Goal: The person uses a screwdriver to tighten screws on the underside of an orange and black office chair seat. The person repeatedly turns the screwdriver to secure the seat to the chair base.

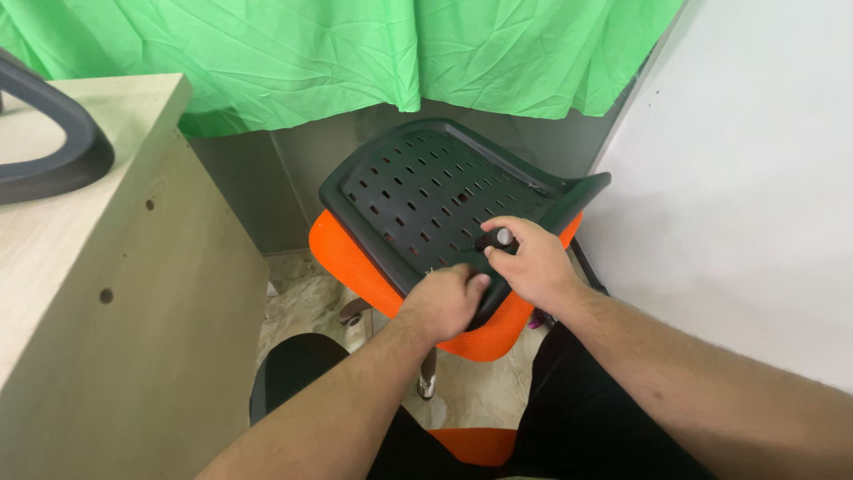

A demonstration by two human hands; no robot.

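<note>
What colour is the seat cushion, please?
Orange, under the black slotted panel; cushion shows best in the head view.

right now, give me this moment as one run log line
left hand: gripping edge of black perforated plastic seat base | right hand: on small black screwdriver handle | orange mesh seat cushion: under base

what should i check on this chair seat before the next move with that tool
1. Left hand bracing the black seat plate at its near edge: ok.
2. Right hand gripping the black tool, its round end showing above the fingers: ok.
3. Tool tip seated in a screw: cannot tell, the hand hides it.
4. Orange seat cushion sitting flush under the plate: cannot tell, only its edges show.
5. Plate propped steady: cannot tell, its support is hidden.
6. Room around the seat: ok, the wooden cabinet stands apart to the left.
</note>
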